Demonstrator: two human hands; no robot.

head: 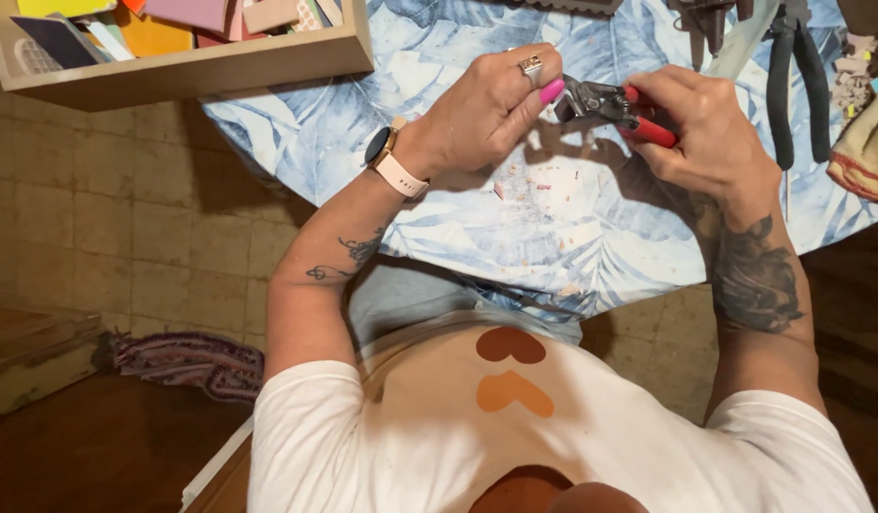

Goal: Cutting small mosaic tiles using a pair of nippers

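Fingers (529, 81) of left hand (486, 109) pinch a small piece, mostly hidden, at the nipper head. Right hand (709, 123) fingers clenched on red-handled nippers (614, 106), jaws pointing toward left fingertips. Chips (543, 185) lie below fingers on table (439, 161), i.e. cutting waste. Black pliers (798, 81) lie right of right fingers.

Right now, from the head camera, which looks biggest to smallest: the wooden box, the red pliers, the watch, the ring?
1. Wooden box, though cut off by the picture's edge.
2. Red pliers, partly hidden in the right hand.
3. Watch.
4. Ring on the left hand.
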